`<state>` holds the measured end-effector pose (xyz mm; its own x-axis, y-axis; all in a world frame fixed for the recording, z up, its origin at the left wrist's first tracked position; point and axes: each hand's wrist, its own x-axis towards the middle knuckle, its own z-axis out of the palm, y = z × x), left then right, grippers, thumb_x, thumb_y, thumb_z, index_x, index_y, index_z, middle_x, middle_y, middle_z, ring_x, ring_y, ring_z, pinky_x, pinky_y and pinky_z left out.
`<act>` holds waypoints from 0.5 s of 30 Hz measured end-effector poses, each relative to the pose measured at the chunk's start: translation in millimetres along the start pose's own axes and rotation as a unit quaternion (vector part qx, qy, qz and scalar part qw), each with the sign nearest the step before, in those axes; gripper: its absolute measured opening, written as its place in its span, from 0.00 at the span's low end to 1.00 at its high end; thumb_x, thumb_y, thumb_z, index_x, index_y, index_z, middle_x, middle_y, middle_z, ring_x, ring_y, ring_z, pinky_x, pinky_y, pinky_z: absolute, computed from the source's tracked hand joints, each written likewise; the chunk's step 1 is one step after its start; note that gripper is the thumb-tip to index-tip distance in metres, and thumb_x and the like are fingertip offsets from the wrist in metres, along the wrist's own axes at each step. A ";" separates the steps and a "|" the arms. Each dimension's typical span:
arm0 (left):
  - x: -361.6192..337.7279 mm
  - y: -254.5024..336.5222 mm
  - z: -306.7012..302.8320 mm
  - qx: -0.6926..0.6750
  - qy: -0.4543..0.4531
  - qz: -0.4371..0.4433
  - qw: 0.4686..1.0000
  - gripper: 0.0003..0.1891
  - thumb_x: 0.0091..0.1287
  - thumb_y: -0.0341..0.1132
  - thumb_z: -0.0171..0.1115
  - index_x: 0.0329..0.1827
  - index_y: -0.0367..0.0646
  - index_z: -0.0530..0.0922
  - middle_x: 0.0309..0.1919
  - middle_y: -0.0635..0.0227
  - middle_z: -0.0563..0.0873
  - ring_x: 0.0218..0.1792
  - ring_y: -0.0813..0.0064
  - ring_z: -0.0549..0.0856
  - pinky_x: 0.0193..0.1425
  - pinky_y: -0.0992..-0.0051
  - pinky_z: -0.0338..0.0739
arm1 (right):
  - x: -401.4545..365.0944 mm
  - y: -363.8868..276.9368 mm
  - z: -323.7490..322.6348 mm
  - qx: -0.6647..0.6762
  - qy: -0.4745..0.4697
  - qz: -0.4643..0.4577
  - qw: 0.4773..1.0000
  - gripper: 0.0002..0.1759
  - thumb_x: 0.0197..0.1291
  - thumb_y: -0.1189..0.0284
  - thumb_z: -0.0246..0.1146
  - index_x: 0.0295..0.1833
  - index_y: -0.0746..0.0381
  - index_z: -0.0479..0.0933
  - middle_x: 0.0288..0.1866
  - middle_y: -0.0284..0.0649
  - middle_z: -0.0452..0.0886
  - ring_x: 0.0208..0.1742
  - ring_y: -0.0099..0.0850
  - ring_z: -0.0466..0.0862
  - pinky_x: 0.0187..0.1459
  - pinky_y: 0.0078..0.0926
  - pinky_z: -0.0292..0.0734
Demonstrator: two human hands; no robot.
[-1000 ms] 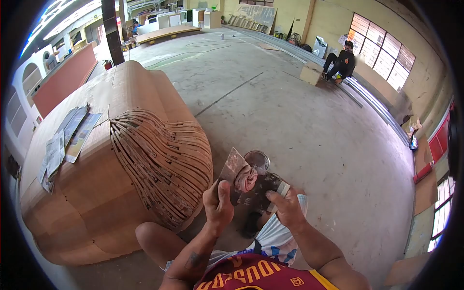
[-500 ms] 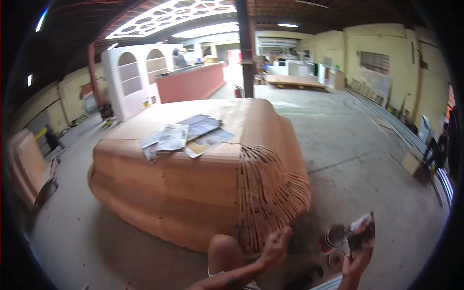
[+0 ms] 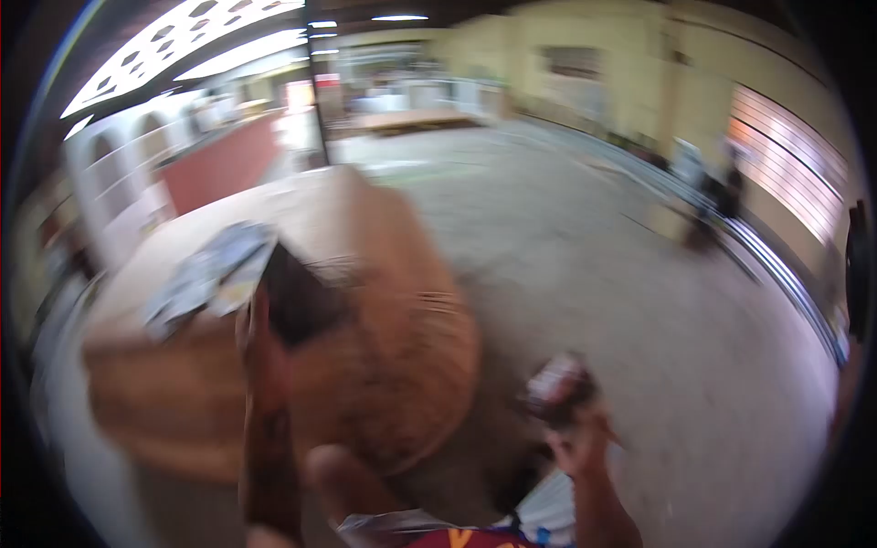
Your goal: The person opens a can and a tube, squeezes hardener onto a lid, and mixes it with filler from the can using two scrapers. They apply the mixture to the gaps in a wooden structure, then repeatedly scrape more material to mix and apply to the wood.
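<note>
A large rounded wooden form [image 3: 164,393] with a pale top stands before me, its near corner cut with many slits. My left hand [image 3: 258,320] is raised over this form and grips the edge of a thin dark sheet [image 3: 306,297]. Crumpled newspaper [image 3: 206,274] lies on the form just beyond that hand. Down at the right, my right hand [image 3: 585,445] is closed around a blurred dark, white and red item [image 3: 559,388] whose kind I cannot make out. Motion smears both hands.
Long metal bars [image 3: 776,292] run along the right wall, near a cardboard box [image 3: 671,219]. Farther back stand a red counter [image 3: 224,160], a white arched shelf unit [image 3: 114,183], a dark post [image 3: 318,100] and a low wooden platform [image 3: 416,120]. Concrete floor [image 3: 566,256] spreads right of the form.
The view has swung right. My left hand has risen from beside the slit corner to over the form, and a dark sheet now shows in it. My right hand still holds its item.
</note>
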<state>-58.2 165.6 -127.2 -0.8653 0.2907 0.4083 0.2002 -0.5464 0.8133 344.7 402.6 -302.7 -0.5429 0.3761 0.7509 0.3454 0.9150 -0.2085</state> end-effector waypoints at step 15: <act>-202.6 -106.3 151.2 -0.292 -0.115 -0.433 0.845 0.21 0.84 0.46 0.48 0.62 0.36 0.78 0.55 0.64 0.87 0.54 0.71 0.87 0.63 0.66 0.81 | 101.0 -45.3 -77.7 0.288 -0.052 0.037 0.955 0.25 0.64 0.83 0.59 0.68 0.65 0.76 0.53 0.47 0.84 0.52 0.42 0.85 0.54 0.35 0.81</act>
<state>165.4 283.5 -233.7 -0.4449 0.8888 -0.1103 -0.7818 -0.3253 0.5320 333.7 387.8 -168.7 -0.6159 0.4288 0.6609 -0.0770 0.8021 -0.5922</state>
